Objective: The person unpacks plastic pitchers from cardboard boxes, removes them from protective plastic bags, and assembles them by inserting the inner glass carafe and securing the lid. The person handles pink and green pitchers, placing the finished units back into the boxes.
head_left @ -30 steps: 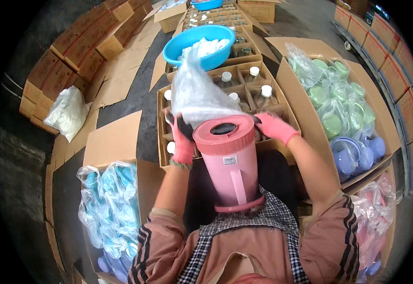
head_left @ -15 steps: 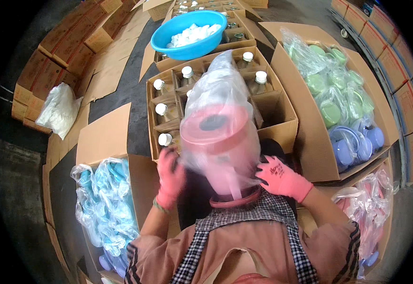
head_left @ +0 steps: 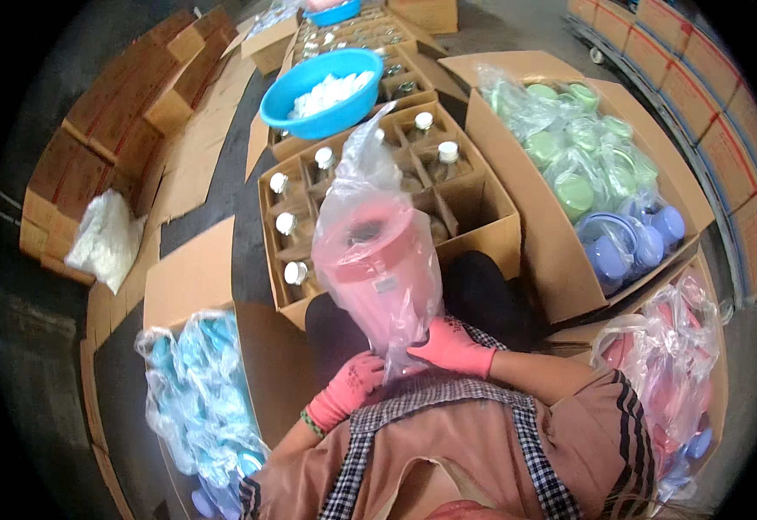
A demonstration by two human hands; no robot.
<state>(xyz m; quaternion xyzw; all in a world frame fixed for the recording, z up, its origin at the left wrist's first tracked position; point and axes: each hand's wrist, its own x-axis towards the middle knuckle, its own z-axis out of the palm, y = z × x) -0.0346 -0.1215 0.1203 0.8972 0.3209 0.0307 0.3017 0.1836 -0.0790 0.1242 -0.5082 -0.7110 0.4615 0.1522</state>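
Note:
A pink plastic jug (head_left: 370,251) inside a clear plastic bag (head_left: 359,173) lies tilted over my lap, its wide round end away from me. The bag's loose top trails over the bottle carton. My left hand (head_left: 354,387), in a pink glove, is closed on gathered plastic at the bag's near end. On the other side my right hand (head_left: 456,347), also gloved in pink, wraps round the jug's narrow near end through the plastic; part of its fingers is hidden. Just beyond, a divided carton (head_left: 504,217) holds glass bottles with white caps (head_left: 285,223).
Farther off, a blue basin (head_left: 335,91) of small white pieces rests on more bottle cartons. An open box of bagged green and purple plasticware (head_left: 582,156) stands right, bagged pink plasticware (head_left: 665,347) nearer. Bagged turquoise plasticware (head_left: 201,381) is at left. Stacked cartons (head_left: 92,165) line the far left.
Both hands have come in toward the bag's near end and closed on it. The jug has turned slightly, its near end now covered by plastic. The whole view has shifted a little.

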